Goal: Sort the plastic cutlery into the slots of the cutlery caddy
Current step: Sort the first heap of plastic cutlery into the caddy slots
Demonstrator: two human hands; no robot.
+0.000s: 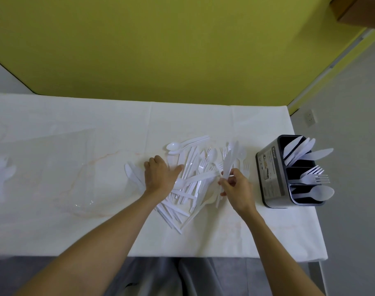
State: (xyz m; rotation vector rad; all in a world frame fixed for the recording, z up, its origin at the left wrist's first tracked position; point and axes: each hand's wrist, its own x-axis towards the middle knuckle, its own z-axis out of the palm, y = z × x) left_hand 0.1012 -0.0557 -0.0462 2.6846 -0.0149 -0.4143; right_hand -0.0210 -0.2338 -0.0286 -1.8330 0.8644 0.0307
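A loose pile of white plastic cutlery [193, 174] lies in the middle of the white table [75, 146]. My left hand [160, 175] rests on the pile's left side, fingers curled down onto pieces there. My right hand [235, 184] pinches the handles of a few white knives [229, 161] that stand up above the pile's right side. The dark cutlery caddy [272, 174] stands at the table's right edge. Its far slot holds knives [304, 149], its middle slot forks [315, 177], its near slot spoons [319, 193].
A clear plastic container [79, 189] lies left of the pile, hard to make out. More white cutlery [2, 174] sits at the far left edge. A yellow wall rises behind the table, and the grey floor lies to the right.
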